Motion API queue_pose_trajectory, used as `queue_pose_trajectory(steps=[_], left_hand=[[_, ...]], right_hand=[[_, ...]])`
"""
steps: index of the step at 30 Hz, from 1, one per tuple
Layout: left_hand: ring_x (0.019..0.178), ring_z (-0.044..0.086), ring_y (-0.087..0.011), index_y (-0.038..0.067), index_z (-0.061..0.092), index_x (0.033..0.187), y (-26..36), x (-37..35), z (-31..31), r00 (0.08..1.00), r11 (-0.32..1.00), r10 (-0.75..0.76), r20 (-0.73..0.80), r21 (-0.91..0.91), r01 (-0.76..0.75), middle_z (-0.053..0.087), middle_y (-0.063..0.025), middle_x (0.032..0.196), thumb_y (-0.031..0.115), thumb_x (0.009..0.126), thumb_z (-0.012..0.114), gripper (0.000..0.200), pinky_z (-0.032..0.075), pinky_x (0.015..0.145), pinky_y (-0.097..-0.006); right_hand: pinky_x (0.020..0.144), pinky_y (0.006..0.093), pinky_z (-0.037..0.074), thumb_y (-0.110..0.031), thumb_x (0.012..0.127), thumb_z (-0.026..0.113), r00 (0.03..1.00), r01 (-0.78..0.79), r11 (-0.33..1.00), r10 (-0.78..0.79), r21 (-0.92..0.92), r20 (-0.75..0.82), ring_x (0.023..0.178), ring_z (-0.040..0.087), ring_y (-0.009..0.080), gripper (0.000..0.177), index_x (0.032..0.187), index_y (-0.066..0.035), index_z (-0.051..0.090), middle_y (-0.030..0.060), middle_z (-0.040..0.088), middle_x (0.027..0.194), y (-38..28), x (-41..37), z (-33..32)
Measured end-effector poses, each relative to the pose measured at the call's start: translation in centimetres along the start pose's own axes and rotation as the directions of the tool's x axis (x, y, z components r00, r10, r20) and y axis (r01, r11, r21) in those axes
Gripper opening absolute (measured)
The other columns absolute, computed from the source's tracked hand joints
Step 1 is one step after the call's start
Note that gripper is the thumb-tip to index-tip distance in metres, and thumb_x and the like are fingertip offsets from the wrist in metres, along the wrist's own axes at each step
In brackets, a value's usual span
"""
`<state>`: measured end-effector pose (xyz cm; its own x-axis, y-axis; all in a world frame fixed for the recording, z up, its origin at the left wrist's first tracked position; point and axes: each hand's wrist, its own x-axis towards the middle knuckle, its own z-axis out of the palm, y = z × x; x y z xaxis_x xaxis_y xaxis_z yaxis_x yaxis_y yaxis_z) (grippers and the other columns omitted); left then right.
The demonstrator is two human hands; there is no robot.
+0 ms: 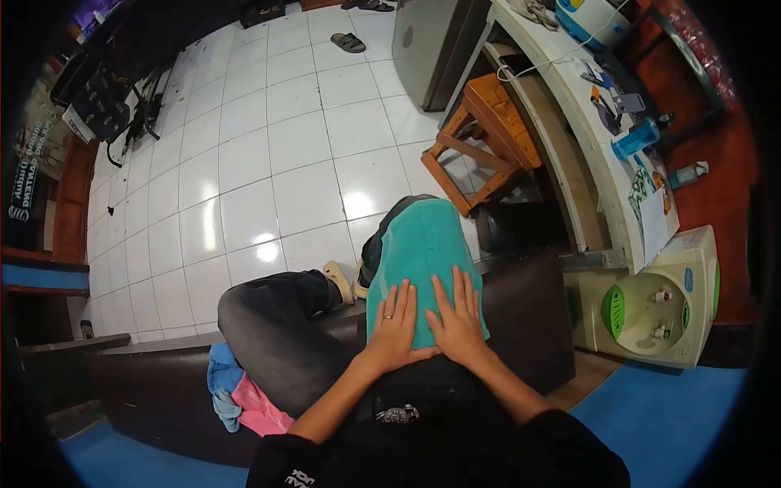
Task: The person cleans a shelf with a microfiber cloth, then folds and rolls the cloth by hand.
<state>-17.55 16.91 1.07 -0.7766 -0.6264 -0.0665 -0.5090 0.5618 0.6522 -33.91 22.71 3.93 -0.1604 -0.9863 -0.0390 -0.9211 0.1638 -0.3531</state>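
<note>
A teal towel point(427, 236) is spread over my right thigh and knee. My left hand point(396, 332) lies flat on the towel's left part, fingers stretched forward, a ring on one of them. Beside it, my right hand point(458, 324) presses flat on the towel with the fingers slightly spread. Both hands are open, and neither grips the cloth. On the dark bench seat to my left, a pink cloth point(259, 404) and a blue cloth point(224, 370) lie crumpled against my other leg.
I sit on a dark brown bench point(529, 325). To the right stand a wooden stool point(488, 134), a water dispenser point(590, 317) and a long table point(561, 61) holding bottles and small items. A sandal point(348, 42) lies on the white tile floor point(244, 163).
</note>
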Motion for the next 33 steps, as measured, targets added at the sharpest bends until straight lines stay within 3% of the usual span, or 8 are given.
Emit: queue_pose_trajectory(steps=[3, 8, 13, 18, 21, 24, 26, 33], left_hand=[[0.146, 0.009, -0.0462, -0.007, 0.007, 0.151, -1.0, -0.4, 1.0, 0.999, 0.990, -0.032, -0.008, -0.136, 0.031, 0.007, -0.0278, 0.158, 0.072, 0.068, 0.070, 0.131, 0.019, 0.112, -0.0595], [0.145, 0.008, -0.0473, -0.008, 0.006, 0.151, -0.5, -0.3, 0.2, 0.998, 0.992, -0.043, 0.049, -0.120, 0.048, 0.007, -0.0295, 0.157, 0.074, 0.070, 0.067, 0.130, 0.013, 0.115, -0.0560], [0.146, 0.007, -0.0464, -0.006, 0.006, 0.151, -0.7, -0.3, 0.5, 0.998, 0.991, -0.031, 0.054, -0.130, 0.038, 0.005, -0.0276, 0.158, 0.077, 0.069, 0.066, 0.131, 0.015, 0.114, -0.0591], [0.144, 0.014, -0.0484, -0.005, 0.013, 0.151, 0.4, -0.6, -0.7, 0.998, 0.990, -0.066, 0.015, -0.124, 0.067, 0.013, -0.0282, 0.157, 0.066, 0.083, 0.060, 0.109, 0.018, 0.113, -0.0599], [0.144, 0.014, -0.0469, -0.003, 0.015, 0.152, 1.8, 0.4, -0.9, 0.997, 0.972, -0.057, -0.053, -0.232, 0.043, 0.014, -0.0258, 0.158, 0.045, 0.096, 0.052, 0.082, 0.014, 0.115, -0.0560], [0.145, 0.015, -0.0449, -0.003, 0.019, 0.151, 1.9, 3.4, 0.1, 0.997, 0.987, 0.041, -0.061, -0.152, -0.050, 0.017, -0.0225, 0.158, 0.034, 0.101, 0.043, 0.066, 0.015, 0.114, -0.0578], [0.144, 0.018, -0.0445, -0.002, 0.022, 0.150, 1.1, 6.8, 1.1, 0.996, 0.995, 0.024, -0.089, -0.099, -0.033, 0.019, -0.0218, 0.157, 0.033, 0.101, 0.043, 0.064, 0.019, 0.113, -0.0594], [0.142, 0.025, -0.0440, -0.001, 0.028, 0.149, -3.2, 16.7, 2.4, 0.926, 0.974, -0.202, -0.320, -0.167, 0.155, 0.026, -0.0225, 0.155, 0.032, 0.101, 0.039, 0.059, 0.022, 0.113, -0.0576]], right_hand=[[0.101, 0.0703, 0.029, -0.044, 0.087, 0.063, 0.996, -0.079, 0.996, 0.080, 0.037, -0.030, 0.142, 0.020, 0.0481, 0.075, 0.149, -0.015, 0.035, 0.0266, 0.017, 0.156, 0.1, 4.3, 0.8], [0.108, 0.0535, 0.034, -0.054, 0.080, 0.068, 0.933, -0.358, 0.885, 0.348, 0.297, 0.088, 0.138, 0.030, 0.0480, 0.096, 0.153, -0.013, 0.022, 0.0307, 0.029, 0.150, 4.7, 14.2, 2.5], [0.110, 0.0427, 0.033, -0.047, 0.090, 0.059, 0.784, -0.552, 0.510, 0.587, 0.659, 0.203, 0.135, 0.036, 0.0455, 0.084, 0.150, 0.001, 0.026, 0.0307, 0.037, 0.146, 9.3, 18.3, 4.6], [0.112, 0.0415, 0.031, -0.025, 0.100, 0.046, 0.896, -0.096, 0.915, 0.251, 0.392, -0.366, 0.137, 0.035, 0.0425, 0.055, 0.145, 0.004, 0.035, 0.0295, 0.037, 0.146, 6.4, 13.2, 2.0], [0.111, 0.0425, 0.032, -0.019, 0.100, 0.044, 0.952, -0.061, 0.866, 0.200, 0.497, -0.231, 0.137, 0.035, 0.0422, 0.048, 0.142, 0.005, 0.040, 0.0279, 0.039, 0.146, 2.4, 7.0, 1.2], [0.110, 0.0418, 0.033, -0.018, 0.101, 0.043, 0.971, -0.060, 0.997, 0.070, 0.048, -0.227, 0.135, 0.040, 0.0402, 0.045, 0.139, 0.006, 0.043, 0.0266, 0.043, 0.144, 2.3, 4.7, 2.7], [0.109, 0.0404, 0.035, -0.019, 0.102, 0.041, 0.903, -0.156, 0.807, 0.350, 0.569, -0.248, 0.132, 0.044, 0.0384, 0.045, 0.139, 0.007, 0.043, 0.0262, 0.045, 0.142, 3.2, 5.2, 3.4], [0.107, 0.0393, 0.037, -0.021, 0.103, 0.037, 0.893, -0.252, 0.815, 0.404, 0.522, -0.199, 0.130, 0.047, 0.0379, 0.046, 0.138, 0.007, 0.044, 0.0254, 0.047, 0.141, 3.6, 6.3, 3.5]])
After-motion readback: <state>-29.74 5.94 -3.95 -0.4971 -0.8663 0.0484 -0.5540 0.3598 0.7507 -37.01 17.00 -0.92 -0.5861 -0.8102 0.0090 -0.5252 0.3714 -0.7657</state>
